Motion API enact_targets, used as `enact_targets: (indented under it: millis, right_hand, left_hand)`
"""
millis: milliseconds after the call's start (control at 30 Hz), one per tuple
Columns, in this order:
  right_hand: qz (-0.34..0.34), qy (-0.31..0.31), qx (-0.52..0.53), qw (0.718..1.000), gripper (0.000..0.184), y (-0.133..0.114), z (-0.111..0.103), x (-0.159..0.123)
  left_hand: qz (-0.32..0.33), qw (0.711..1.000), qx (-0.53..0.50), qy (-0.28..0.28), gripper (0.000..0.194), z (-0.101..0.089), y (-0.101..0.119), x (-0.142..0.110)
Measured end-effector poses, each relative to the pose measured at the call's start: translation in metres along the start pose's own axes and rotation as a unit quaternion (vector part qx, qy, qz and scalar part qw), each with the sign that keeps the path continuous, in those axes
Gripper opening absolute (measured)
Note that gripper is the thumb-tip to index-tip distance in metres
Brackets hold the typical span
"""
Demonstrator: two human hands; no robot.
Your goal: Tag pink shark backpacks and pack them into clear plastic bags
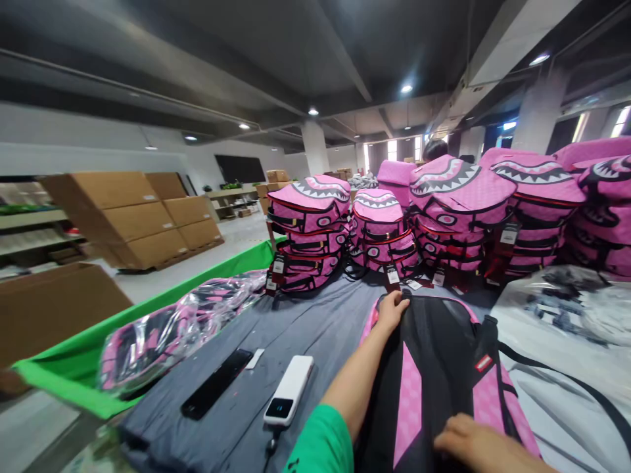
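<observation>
A pink and black backpack (434,374) lies back-side up on the grey cloth-covered table (305,322) in front of me. My left hand (392,307) reaches forward and grips its far top edge, fingers curled over it. My right hand (468,441) rests flat on the near part of the backpack's black back panel, at the bottom of the view, fingers partly showing and laid out.
Stacks of pink shark-mouth backpacks (379,230) stand along the table's far edge. Bagged backpacks (162,335) lie on the left beside a green bin edge (73,368). A white power bank (290,391) and a black phone (217,383) lie near me. Cardboard boxes (128,217) stand left. A person's head (434,150) shows behind the stacks.
</observation>
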State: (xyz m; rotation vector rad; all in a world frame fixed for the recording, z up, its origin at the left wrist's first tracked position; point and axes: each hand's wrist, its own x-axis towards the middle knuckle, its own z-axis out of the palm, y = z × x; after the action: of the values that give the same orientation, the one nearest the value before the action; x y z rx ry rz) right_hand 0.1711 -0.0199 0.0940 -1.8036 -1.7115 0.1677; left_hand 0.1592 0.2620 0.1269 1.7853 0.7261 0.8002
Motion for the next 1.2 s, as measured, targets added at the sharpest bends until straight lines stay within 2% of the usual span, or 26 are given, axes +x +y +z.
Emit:
enact_targets:
  millis: [33,100,167,200,267,333,433,500,567,667,800,1033,1133,1200]
  right_hand:
    - [0.018,-0.011,-0.01,1.0,0.036,0.014,-0.022,0.005]
    - [0.132,-0.016,-0.034,0.991,0.043,0.047,-0.072,0.023]
    - [0.272,0.056,-0.125,0.953,0.048,0.083,-0.114,0.047]
    - [0.329,0.051,-0.134,0.933,0.05,0.098,-0.128,0.06]
    - [0.379,0.041,-0.137,0.914,0.049,0.121,-0.138,0.084]
    - [0.382,0.038,-0.136,0.913,0.042,0.13,-0.135,0.104]
    - [0.356,0.09,-0.166,0.915,0.026,0.119,-0.126,0.121]
    - [0.322,0.113,-0.18,0.922,0.024,0.102,-0.122,0.119]
    - [0.282,0.105,-0.173,0.938,0.025,0.086,-0.116,0.108]
    - [0.248,0.073,-0.171,0.951,0.027,0.068,-0.102,0.083]
    - [0.239,0.043,-0.192,0.951,0.026,0.05,-0.089,0.062]
    - [0.174,0.1,-0.05,0.978,0.029,-0.002,-0.1,0.029]
    - [0.181,0.101,-0.034,0.978,0.031,-0.008,-0.098,0.007]
    - [0.194,0.132,-0.038,0.971,0.035,-0.003,-0.096,-0.006]
  left_hand:
    - [0.011,1.0,0.026,0.011,0.007,0.007,-0.003,-0.005]
    - [0.035,0.996,0.074,0.033,0.018,0.012,-0.007,-0.013]
    - [0.059,0.991,0.114,0.048,0.033,0.012,-0.004,-0.018]
    - [0.075,0.987,0.13,0.048,0.041,0.012,-0.001,-0.019]
    - [0.121,0.98,0.157,0.023,0.05,0.015,0.01,-0.019]
    - [0.178,0.968,0.172,-0.038,0.044,0.028,0.022,-0.018]
    - [0.242,0.94,0.177,-0.161,0.032,0.061,0.036,-0.015]
    - [0.258,0.923,0.175,-0.225,0.031,0.085,0.038,-0.014]
    - [0.262,0.914,0.17,-0.26,0.029,0.104,0.036,-0.014]
    - [0.267,0.913,0.157,-0.266,0.029,0.119,0.025,-0.02]
    - [0.263,0.925,0.138,-0.237,0.03,0.122,0.01,-0.03]
    - [0.236,0.937,0.129,-0.225,0.032,0.128,0.004,-0.026]
    - [0.233,0.935,0.134,-0.231,0.03,0.127,0.007,-0.021]
    - [0.232,0.93,0.139,-0.247,0.024,0.125,0.014,-0.018]
